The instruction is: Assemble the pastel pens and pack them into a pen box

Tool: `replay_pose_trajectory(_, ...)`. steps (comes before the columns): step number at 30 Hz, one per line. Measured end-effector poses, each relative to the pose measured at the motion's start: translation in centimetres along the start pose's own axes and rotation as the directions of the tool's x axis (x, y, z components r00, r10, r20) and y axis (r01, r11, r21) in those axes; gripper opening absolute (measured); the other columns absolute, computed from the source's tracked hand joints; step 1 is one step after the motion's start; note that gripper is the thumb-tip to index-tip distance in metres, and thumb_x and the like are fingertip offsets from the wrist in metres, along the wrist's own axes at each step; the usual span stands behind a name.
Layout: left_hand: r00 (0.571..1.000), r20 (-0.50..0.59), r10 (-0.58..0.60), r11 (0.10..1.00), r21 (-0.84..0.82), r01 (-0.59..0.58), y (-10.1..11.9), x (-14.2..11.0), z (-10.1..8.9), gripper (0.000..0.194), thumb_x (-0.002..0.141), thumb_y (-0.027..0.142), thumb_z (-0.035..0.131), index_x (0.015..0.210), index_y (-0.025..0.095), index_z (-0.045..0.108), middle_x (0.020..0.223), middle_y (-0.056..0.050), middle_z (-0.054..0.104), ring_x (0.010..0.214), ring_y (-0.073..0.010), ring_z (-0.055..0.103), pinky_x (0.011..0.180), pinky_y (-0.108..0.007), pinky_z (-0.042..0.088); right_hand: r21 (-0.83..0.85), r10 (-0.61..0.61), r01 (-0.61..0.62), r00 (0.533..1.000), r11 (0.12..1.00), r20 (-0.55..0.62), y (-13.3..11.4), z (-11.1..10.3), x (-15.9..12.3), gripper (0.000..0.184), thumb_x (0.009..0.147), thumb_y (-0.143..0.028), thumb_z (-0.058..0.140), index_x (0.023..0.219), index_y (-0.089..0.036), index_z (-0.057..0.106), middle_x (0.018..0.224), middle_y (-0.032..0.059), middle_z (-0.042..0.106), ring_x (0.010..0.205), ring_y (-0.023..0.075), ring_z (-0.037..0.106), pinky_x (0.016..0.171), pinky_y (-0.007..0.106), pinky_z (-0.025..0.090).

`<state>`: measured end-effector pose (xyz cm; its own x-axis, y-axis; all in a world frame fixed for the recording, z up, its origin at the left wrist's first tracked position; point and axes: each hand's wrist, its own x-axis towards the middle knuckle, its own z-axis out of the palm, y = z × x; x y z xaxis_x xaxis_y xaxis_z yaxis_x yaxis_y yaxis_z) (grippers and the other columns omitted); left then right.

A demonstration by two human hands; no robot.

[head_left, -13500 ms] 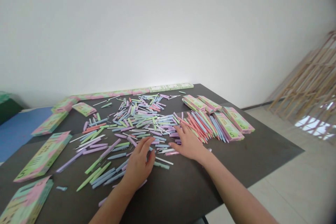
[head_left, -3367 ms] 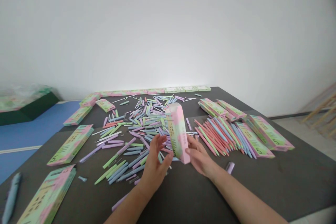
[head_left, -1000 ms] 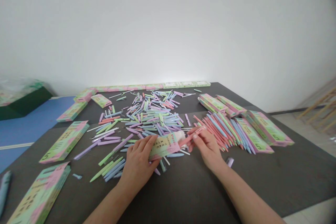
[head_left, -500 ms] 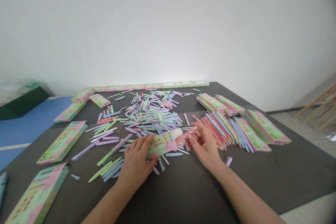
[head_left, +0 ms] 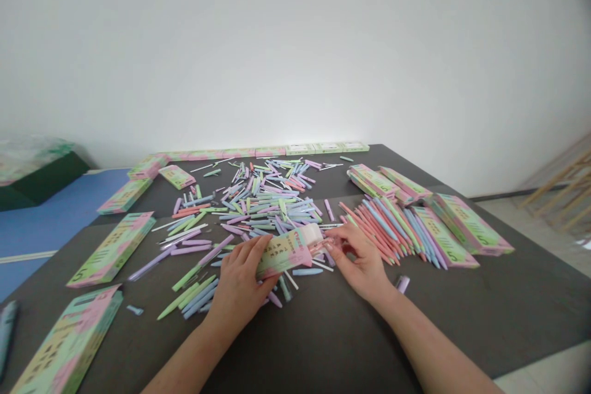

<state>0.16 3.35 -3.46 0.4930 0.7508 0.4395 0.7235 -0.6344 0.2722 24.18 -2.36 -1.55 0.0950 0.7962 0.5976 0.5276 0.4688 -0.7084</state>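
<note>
My left hand (head_left: 245,280) is closed around a pastel green and pink pen box (head_left: 287,250), tilted with its open end toward the right. A white flap (head_left: 313,234) sticks out at that end. The fingers of my right hand (head_left: 355,258) pinch the end of a pink pen (head_left: 320,247) with a clear cap, most of it inside the box's mouth. Loose pastel pens (head_left: 265,209) lie in a heap behind the box. A fan of pink, blue, green and purple pens (head_left: 369,228) is spread just beyond my right hand.
Filled-looking pen boxes (head_left: 468,225) lie stacked on the right of the dark table (head_left: 462,308). More boxes (head_left: 111,249) line the left side, and a row of boxes (head_left: 270,151) runs along the wall. A purple cap (head_left: 403,284) rests near my right wrist. A dark green bin (head_left: 44,180) stands far left.
My right hand has moved slightly left, and the pink pen has slid deeper into the box. My left hand keeps its grip on the box.
</note>
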Motion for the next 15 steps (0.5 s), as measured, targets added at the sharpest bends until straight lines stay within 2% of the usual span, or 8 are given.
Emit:
replay_pose_trajectory(3,1.0,0.002,0.004,1.0,-0.004,-0.004,-0.06,-0.01,0.05,0.06,0.078,0.03,0.064,0.133,0.023,0.039,0.126,-0.01,0.055,0.115,-0.0294,0.048,0.095,-0.046,0.039,-0.022,0.014,-0.014,1.0,1.0,-0.004,-0.02,0.12,-0.21,0.009,0.085,-0.023,0.06,0.093,-0.02,0.063,0.079,0.0032,0.061,0.064,0.0134,0.054,0.057,0.026,0.043)
replay_pose_trajectory(6,1.0,0.004,0.011,1.0,0.001,-0.011,-0.04,-0.05,0.07,0.06,0.078,0.029,0.064,0.133,0.023,0.04,0.126,-0.009,0.055,0.114,-0.0292,0.048,0.095,-0.046,0.039,-0.053,-0.035,0.038,0.998,0.998,0.06,0.07,0.26,-0.23,0.01,0.085,-0.021,0.058,0.093,-0.019,0.064,0.074,0.0026,0.06,0.062,0.013,0.053,0.057,0.026,0.043)
replay_pose_trajectory(9,1.0,0.005,0.016,1.0,0.01,-0.016,0.05,-0.1,0.03,0.06,0.077,0.029,0.064,0.132,0.022,0.041,0.124,-0.009,0.056,0.114,-0.0295,0.049,0.094,-0.046,0.039,-0.073,-0.088,0.097,0.989,0.993,0.116,0.1,0.41,-0.13,0.014,0.088,-0.018,0.055,0.096,-0.019,0.065,0.076,0.0039,0.062,0.067,0.0141,0.056,0.062,0.027,0.045)
replay_pose_trajectory(15,1.0,-0.004,0.02,1.0,0.016,-0.02,0.03,-0.08,-0.02,0.059,0.077,0.029,0.064,0.132,0.023,0.041,0.124,-0.01,0.056,0.114,-0.0299,0.049,0.094,-0.046,0.039,-0.099,-0.086,0.101,0.986,0.99,0.144,0.43,0.67,-0.13,0.019,0.089,-0.017,0.051,0.102,-0.019,0.065,0.085,0.007,0.065,0.078,0.0159,0.06,0.07,0.028,0.048)
